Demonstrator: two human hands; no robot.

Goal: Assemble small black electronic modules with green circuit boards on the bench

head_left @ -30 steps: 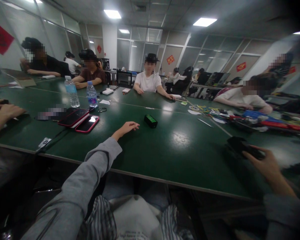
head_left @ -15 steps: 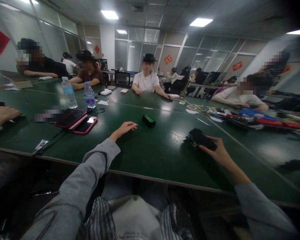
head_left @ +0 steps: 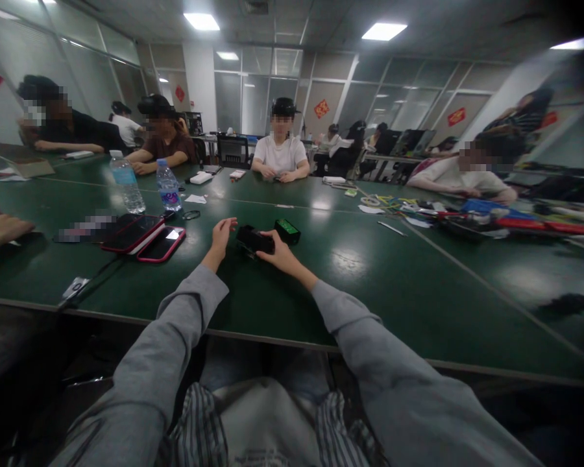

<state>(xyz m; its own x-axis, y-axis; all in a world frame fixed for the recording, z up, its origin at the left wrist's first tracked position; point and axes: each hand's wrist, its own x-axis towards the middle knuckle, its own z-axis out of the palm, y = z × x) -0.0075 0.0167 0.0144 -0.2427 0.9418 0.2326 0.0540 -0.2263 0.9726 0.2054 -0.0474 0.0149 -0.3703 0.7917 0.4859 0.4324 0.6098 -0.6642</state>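
Observation:
My right hand [head_left: 283, 254] is closed around the near end of a black, box-shaped object [head_left: 251, 240], its kind unclear, held over the green table [head_left: 370, 298]. Just left of that object is my left hand [head_left: 220, 235], palm turned towards it, fingers apart and holding nothing. A small gap seems to separate them. Behind my right hand lies a small black box with a bright green top face [head_left: 287, 228], partly covered by my fingers.
Left of my hands lie a red-edged phone [head_left: 161, 245] and a dark red case [head_left: 133, 232], with two water bottles [head_left: 126, 185] behind. Tangled cables and tools [head_left: 472, 217] cover the right side. A pen [head_left: 392, 228] lies nearer. Several people sit around the table.
My right hand has carried the black object leftward from the table's right part to beside my left hand. My left hand has turned more upright, its palm facing inward.

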